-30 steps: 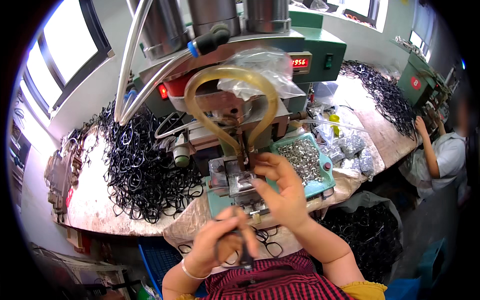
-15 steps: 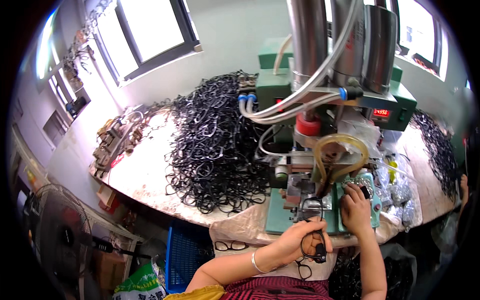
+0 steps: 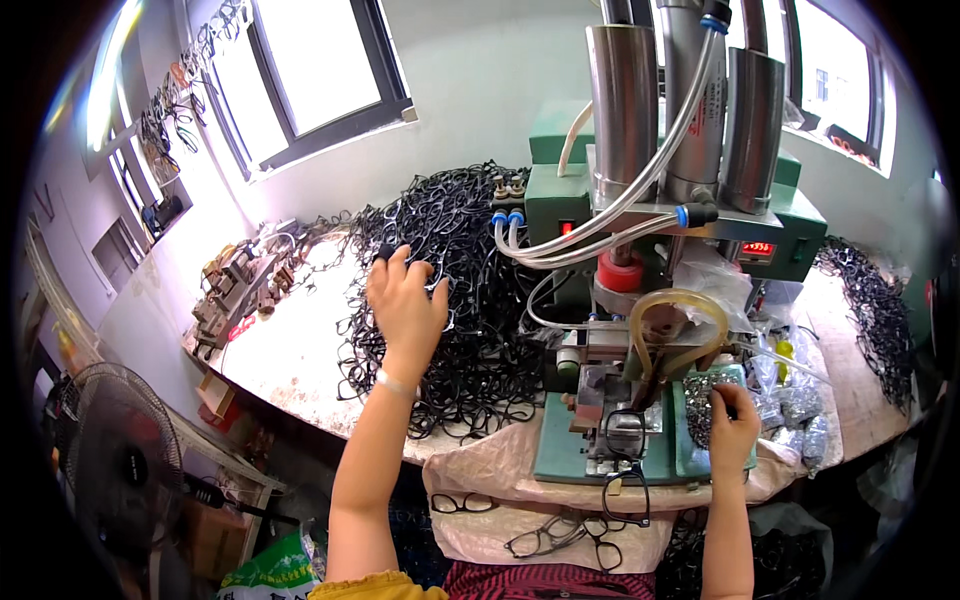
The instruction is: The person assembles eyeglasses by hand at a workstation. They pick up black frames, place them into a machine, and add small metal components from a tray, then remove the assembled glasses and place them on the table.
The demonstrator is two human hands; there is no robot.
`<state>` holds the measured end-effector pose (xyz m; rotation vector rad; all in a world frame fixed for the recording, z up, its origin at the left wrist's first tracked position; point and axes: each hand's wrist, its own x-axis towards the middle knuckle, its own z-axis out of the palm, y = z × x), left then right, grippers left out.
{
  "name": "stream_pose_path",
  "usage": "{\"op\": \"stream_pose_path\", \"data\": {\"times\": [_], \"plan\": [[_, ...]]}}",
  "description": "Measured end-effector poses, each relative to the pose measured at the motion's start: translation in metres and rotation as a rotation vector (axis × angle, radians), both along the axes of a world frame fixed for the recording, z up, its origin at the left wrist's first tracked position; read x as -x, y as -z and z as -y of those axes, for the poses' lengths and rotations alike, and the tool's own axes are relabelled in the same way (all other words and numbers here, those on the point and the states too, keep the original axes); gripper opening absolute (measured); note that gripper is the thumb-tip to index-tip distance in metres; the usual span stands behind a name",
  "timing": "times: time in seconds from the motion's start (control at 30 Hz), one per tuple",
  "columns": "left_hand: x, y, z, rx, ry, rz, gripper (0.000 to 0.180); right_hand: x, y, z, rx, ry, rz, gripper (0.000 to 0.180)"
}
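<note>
Left hand [image 3: 405,312]: fingers spread open on pile of black eyeglass frames [image 3: 455,290], far left. Right hand [image 3: 733,428]: fingers curled, apparently pinching small metal parts [image 3: 700,395], right of green press machine [image 3: 650,300].

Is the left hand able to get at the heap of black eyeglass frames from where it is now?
Probably yes. The left hand already lies spread on top of the heap of black eyeglass frames, with nothing between them. The green press machine stands to its right, clear of that reach.

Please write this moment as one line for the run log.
left hand: reaching into black eyeglass frames pile | right hand: in small metal parts tray | press machine: one frame on fixture
</note>
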<state>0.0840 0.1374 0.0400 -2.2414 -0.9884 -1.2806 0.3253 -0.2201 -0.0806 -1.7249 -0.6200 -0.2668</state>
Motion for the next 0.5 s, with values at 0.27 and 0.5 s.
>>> {"op": "stream_pose_path", "data": {"times": [0.27,0.5], "plan": [[-0.014,0.05,-0.018,0.204,0.286,0.25,0.02,0.011,0.027,0.043,0.169,0.153,0.158,0.012],[0.046,0.103,0.132,0.813,0.721,0.643,0.026,0.039,0.037,0.096,0.143,0.298,0.096,0.014]]}}
